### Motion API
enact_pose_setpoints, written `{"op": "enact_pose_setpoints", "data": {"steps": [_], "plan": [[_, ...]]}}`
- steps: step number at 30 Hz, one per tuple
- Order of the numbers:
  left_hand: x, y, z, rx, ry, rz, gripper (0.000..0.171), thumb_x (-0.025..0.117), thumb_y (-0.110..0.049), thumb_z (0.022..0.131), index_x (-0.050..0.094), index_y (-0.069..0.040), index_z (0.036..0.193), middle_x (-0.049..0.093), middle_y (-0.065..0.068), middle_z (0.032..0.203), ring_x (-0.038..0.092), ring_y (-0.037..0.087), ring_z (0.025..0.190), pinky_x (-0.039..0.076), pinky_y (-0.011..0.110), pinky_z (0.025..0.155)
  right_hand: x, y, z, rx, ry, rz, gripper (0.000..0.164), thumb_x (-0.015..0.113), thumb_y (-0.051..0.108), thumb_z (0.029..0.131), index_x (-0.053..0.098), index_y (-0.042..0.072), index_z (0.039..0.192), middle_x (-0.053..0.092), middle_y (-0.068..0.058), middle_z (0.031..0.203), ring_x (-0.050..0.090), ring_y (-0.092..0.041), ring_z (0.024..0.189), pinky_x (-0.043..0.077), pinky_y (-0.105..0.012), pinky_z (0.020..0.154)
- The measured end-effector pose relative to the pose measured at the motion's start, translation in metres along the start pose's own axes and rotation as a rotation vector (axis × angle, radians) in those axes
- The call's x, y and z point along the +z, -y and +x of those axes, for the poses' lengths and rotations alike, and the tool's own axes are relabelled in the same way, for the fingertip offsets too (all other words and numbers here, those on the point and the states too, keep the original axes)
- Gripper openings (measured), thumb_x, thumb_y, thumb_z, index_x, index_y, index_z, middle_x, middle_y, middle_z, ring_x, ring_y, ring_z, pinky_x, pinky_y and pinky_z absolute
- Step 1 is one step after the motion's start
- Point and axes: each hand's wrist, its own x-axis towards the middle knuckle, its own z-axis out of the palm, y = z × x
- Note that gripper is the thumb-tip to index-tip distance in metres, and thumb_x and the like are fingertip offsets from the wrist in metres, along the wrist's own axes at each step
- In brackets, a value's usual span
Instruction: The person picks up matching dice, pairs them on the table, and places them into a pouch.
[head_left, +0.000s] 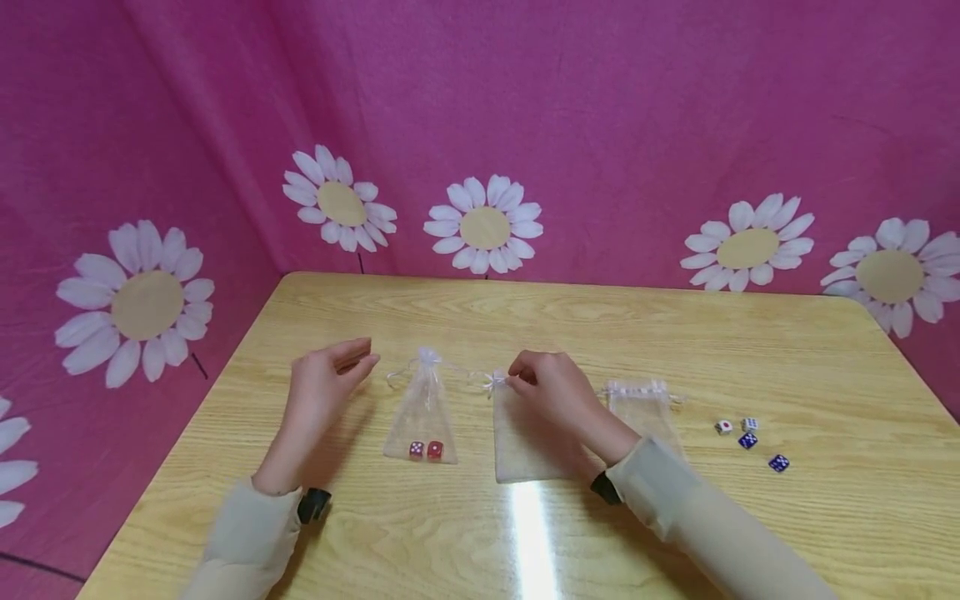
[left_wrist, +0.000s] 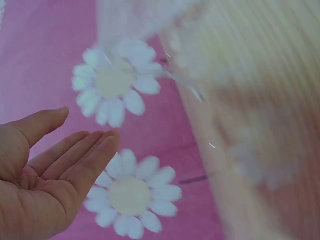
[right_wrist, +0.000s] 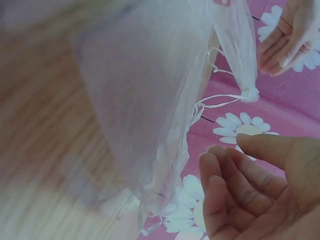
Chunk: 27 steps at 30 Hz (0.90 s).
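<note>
My left hand (head_left: 333,379) hovers over the table to the left of a sheer white drawstring pouch (head_left: 424,412), which is cinched at the neck with two red dice (head_left: 425,450) at its bottom. In the left wrist view the left hand (left_wrist: 60,175) has straight fingers, thumb apart, and holds nothing. My right hand (head_left: 553,390) is over the top of a second, flat organza pouch (head_left: 517,442), fingertips close to its drawstring (head_left: 495,380). The right wrist view shows the right hand (right_wrist: 255,185) loosely curled around bare air, beside the sheer fabric.
A third organza pouch (head_left: 637,404) lies further right, partly behind my right forearm. Beyond it sit two white dice (head_left: 723,427) and two blue dice (head_left: 778,462). The wooden table (head_left: 420,542) meets a pink daisy-print curtain (head_left: 600,125) at the back and left.
</note>
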Motion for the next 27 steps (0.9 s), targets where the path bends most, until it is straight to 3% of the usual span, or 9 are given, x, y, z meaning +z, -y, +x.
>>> {"op": "enact_pose_setpoints", "data": {"steps": [7, 12, 17, 22, 27], "plan": [[0.017, -0.032, -0.016, 0.124, 0.045, -0.049, 0.036, 0.071, -0.014, 0.09, 0.067, 0.0, 0.123, 0.07, 0.019, 0.119, 0.071, 0.032, 0.104, 0.058, 0.042, 0.089, -0.005, -0.004, -0.019, 0.01, 0.021, 0.009, 0.008, 0.07, 0.015, 0.09, 0.073, 0.009, 0.093, 0.074, -0.003, 0.084, 0.063, -0.011, 0.074, 0.055, -0.03, 0.07], [0.039, -0.051, -0.026, 0.256, 0.097, -0.001, 0.037, 0.075, -0.014, 0.086, 0.069, -0.001, 0.119, 0.071, 0.018, 0.115, 0.073, 0.031, 0.098, 0.06, 0.041, 0.085, -0.009, -0.008, -0.033, -0.008, 0.008, 0.005, 0.006, 0.071, 0.013, 0.089, 0.073, 0.009, 0.091, 0.073, -0.002, 0.083, 0.064, -0.009, 0.073, 0.054, -0.028, 0.068], [0.063, -0.068, -0.034, 0.339, 0.187, 0.02, 0.037, 0.075, -0.016, 0.086, 0.069, -0.002, 0.12, 0.071, 0.017, 0.116, 0.073, 0.03, 0.097, 0.061, 0.041, 0.081, -0.016, -0.014, -0.048, -0.005, -0.006, 0.011, 0.004, 0.071, 0.013, 0.088, 0.073, 0.009, 0.089, 0.073, 0.0, 0.081, 0.063, -0.007, 0.072, 0.053, -0.025, 0.067], [0.086, -0.077, -0.039, 0.456, 0.273, 0.046, 0.037, 0.074, -0.013, 0.087, 0.068, 0.001, 0.121, 0.069, 0.017, 0.122, 0.069, 0.029, 0.108, 0.059, 0.039, 0.089, -0.027, -0.02, -0.068, 0.016, -0.005, 0.015, 0.004, 0.071, 0.014, 0.088, 0.073, 0.011, 0.087, 0.073, 0.002, 0.078, 0.062, -0.006, 0.071, 0.051, -0.023, 0.066], [0.104, -0.083, -0.042, 0.502, 0.373, 0.092, 0.04, 0.072, -0.014, 0.089, 0.064, 0.001, 0.125, 0.066, 0.016, 0.128, 0.063, 0.027, 0.121, 0.053, 0.038, 0.101, -0.038, -0.028, -0.088, 0.025, -0.039, 0.013, 0.005, 0.071, 0.015, 0.089, 0.072, 0.013, 0.085, 0.071, 0.005, 0.078, 0.063, -0.005, 0.073, 0.052, -0.024, 0.065]]}}
